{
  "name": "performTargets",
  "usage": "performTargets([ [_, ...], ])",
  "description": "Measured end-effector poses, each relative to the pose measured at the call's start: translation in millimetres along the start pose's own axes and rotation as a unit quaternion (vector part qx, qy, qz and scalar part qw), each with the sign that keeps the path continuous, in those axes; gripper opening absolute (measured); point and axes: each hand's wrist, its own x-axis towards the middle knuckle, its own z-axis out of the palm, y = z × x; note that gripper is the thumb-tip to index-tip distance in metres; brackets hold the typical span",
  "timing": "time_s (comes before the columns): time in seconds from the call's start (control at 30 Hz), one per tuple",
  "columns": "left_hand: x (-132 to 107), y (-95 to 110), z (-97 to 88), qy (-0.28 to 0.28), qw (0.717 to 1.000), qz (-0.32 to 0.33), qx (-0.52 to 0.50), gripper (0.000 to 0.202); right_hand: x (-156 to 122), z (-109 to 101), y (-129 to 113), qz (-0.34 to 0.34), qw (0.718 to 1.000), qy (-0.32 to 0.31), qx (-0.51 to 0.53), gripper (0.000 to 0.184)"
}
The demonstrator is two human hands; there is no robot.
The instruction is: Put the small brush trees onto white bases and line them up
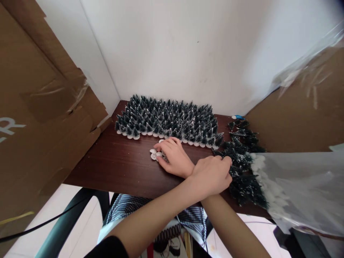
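My forearms cross over the dark wooden table, the left one lying on top. My left hand [212, 176] reaches to the right, its fingers curled against a heap of miniature snowy fir trees [244, 186]; what lies inside the fingers is hidden. Underneath, my right hand [176, 156] reaches left, fingers bent and thumb apart, cupped around a small cluster of white round discs [154, 156]. Part of that cluster is covered by the hand. Just behind it, many upright miniature fir trees [166, 116] stand in close rows on white round bases.
A clear plastic bag [303, 182] lies at the right with white bases at its mouth. Cardboard boxes stand left [48, 93] and right [301, 104]. A white wall [172, 50] rises behind the table [113, 168]. A small blue-and-white object [238, 117] sits at the back right.
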Motion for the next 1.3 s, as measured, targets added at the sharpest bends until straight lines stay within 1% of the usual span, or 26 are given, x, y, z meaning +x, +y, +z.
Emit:
performTargets([
  [0.33, 0.3, 0.3, 1.0, 0.005, 1.0, 0.003, -0.009, 0.028, 1.2, -2.9, -1.5, 0.0, 1.0, -0.012, 0.003, 0.022],
  [0.63, -0.3, 0.4, 1.2, 0.012, 1.0, 0.002, -0.013, 0.03, 0.9, -1.9, -0.5, -0.022, 1.0, 0.002, 0.002, 0.02],
  [0.77, -1.4, 0.3, 0.4, 0.008, 1.0, 0.014, -0.022, 0.032, 1.2, -1.7, 0.4, -0.035, 0.999, 0.016, 0.004, 0.019],
  [0.9, -3.2, 0.1, -1.7, 0.008, 0.999, 0.03, -0.028, 0.027, 1.8, -1.6, 0.7, -0.04, 0.999, 0.018, -0.003, 0.019],
  [1.2, -3.9, -1.1, 1.1, 0.02, 0.999, 0.028, -0.004, 0.02, 1.8, -2.3, 0.4, -0.048, 0.999, 0.009, -0.016, 0.018],
  [1.3, -3.0, -2.1, 3.1, 0.023, 0.999, 0.023, 0.006, 0.021, 1.9, -2.3, 0.3, -0.052, 0.998, 0.012, -0.019, 0.018],
])
